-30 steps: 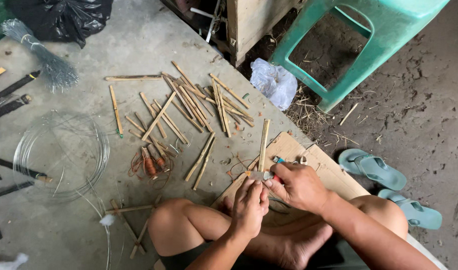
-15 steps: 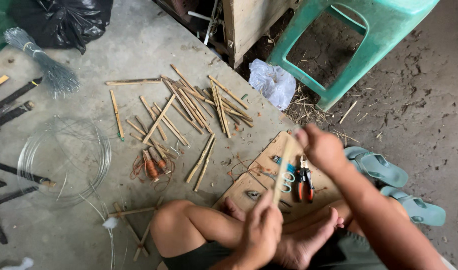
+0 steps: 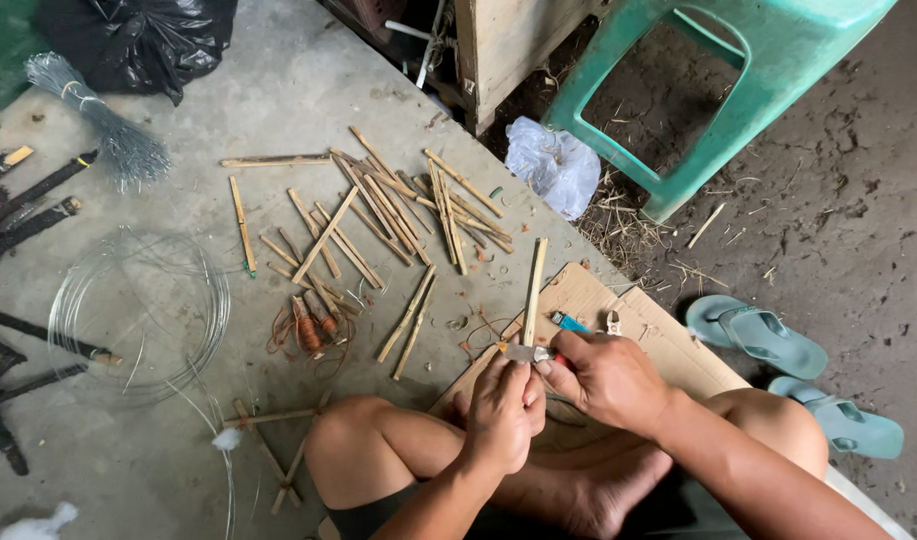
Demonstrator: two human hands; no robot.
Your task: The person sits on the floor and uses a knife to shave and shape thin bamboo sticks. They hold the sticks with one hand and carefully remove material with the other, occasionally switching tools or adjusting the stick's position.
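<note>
I sit cross-legged on a concrete floor. My left hand [image 3: 501, 412] grips the lower end of a thin bamboo stick [image 3: 534, 290] that points away from me. My right hand [image 3: 603, 377] holds a small knife [image 3: 526, 353] with its blade laid against the stick just above my left fingers. Both hands meet over a sheet of cardboard [image 3: 598, 300]. A small blue tool [image 3: 568, 322] and a little metal piece [image 3: 613, 322] lie on the cardboard beside my right hand.
Several cut bamboo sticks [image 3: 378, 215] lie scattered ahead. A wire coil [image 3: 138, 310], a bundle of thin wires [image 3: 103, 125], dark rods [image 3: 23, 200] and a black bag [image 3: 143, 40] are at left. A green plastic stool [image 3: 738, 90], a white bag [image 3: 553, 165] and teal sandals [image 3: 778, 350] are at right.
My right hand, raised to the right half a second ago, has come back down to the stick with the knife. The stick again points away from me, as it did a second ago.
</note>
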